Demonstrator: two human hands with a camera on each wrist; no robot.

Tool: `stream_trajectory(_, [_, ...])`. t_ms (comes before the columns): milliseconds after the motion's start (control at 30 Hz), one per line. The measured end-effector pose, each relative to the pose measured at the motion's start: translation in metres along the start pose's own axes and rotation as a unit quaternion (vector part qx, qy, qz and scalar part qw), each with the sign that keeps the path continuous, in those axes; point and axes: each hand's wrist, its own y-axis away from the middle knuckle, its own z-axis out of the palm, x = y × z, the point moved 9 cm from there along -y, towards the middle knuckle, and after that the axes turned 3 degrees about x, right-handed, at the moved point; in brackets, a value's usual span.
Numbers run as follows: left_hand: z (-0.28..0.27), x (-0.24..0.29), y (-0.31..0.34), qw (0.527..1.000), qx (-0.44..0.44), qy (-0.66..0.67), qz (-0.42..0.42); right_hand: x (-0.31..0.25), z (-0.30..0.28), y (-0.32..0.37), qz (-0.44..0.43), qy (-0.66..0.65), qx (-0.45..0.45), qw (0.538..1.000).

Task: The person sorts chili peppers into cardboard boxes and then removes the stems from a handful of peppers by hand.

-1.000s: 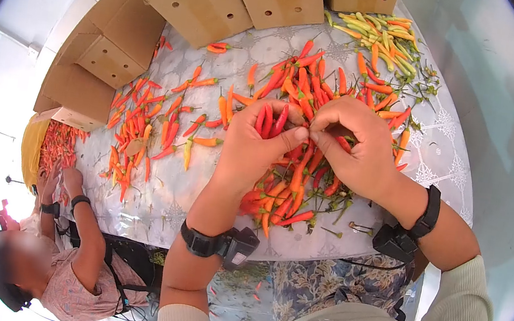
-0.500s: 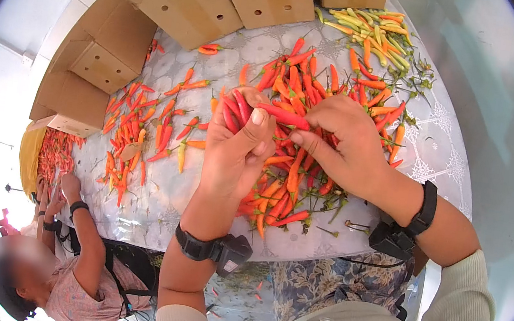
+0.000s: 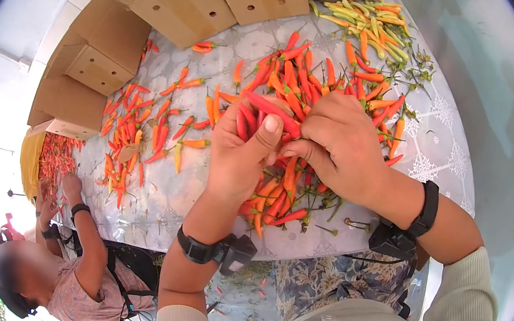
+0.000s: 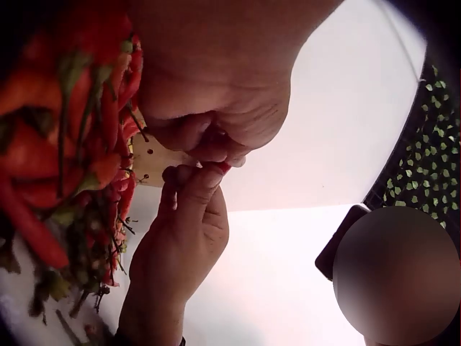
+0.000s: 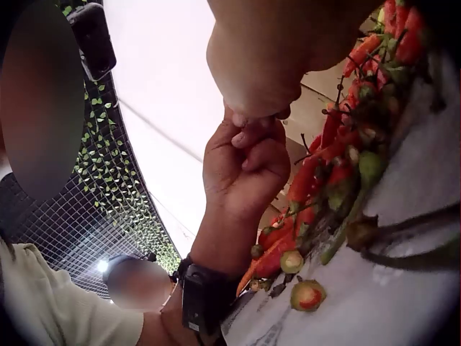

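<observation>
My left hand (image 3: 234, 164) holds several red chili peppers (image 3: 246, 120) against its curled fingers. One longer red chili pepper (image 3: 273, 112) lies across the top of that hand, under the raised thumb. At this pepper's right end, the thumb and fingers of my right hand (image 3: 346, 149) pinch close in; its stem is hidden there. In the left wrist view, a bit of red shows where the fingertips of the left hand (image 4: 223, 101) and right hand (image 4: 187, 238) meet. Below and behind both hands spreads a heap of red and orange chili peppers (image 3: 273, 208).
Cardboard boxes (image 3: 185, 11) line the table's far side. Yellow-green peppers (image 3: 377, 33) lie at back right, with loose green stems (image 3: 415, 68) beside them. Another chili group (image 3: 124, 136) covers the left. At far left, another person's hands (image 3: 70, 188) are by more red peppers (image 3: 56, 153).
A second ago both hands met over the heap. Since then a red chili has come into view across the left hand, which shifted slightly left; the right hand follows at its end.
</observation>
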Motion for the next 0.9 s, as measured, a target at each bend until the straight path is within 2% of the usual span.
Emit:
stream_trajectory(133, [0.001,-0.009,-0.002,0.998,-0.001,0.047,-0.045,-0.004,0.0,-0.001,-0.027,0.003,0.009,1.0])
stream_trajectory(233, [0.003,-0.011,-0.003,0.997,-0.008,0.05,-0.053,-0.006,0.002,-0.002,-0.048,-0.015,0.0,0.999])
stream_trajectory(433, [-0.01,0.002,-0.01,0.985,-0.033,0.162,-0.046,-0.02,-0.006,-0.002,-0.11,-0.05,-0.003,0.993])
stream_trajectory(600, [-0.027,0.005,-0.015,0.976,0.015,0.21,-0.056,-0.007,-0.029,0.0,-0.12,-0.127,0.035,0.984])
stream_trajectory(667, [-0.029,0.002,-0.016,0.972,0.019,0.227,-0.063,0.0,-0.04,-0.001,-0.066,-0.086,0.086,0.99])
stream_trajectory(800, [-0.032,0.001,-0.013,0.984,0.053,0.162,-0.054,0.02,-0.044,-0.004,0.045,0.01,0.181,0.982])
stream_trajectory(833, [-0.03,0.004,-0.013,0.986,0.06,0.148,-0.046,0.029,-0.041,-0.003,0.086,-0.009,0.183,0.979])
stream_trajectory(900, [-0.027,0.008,-0.012,0.988,0.075,0.128,-0.04,0.042,-0.042,-0.003,0.083,0.04,0.187,0.978])
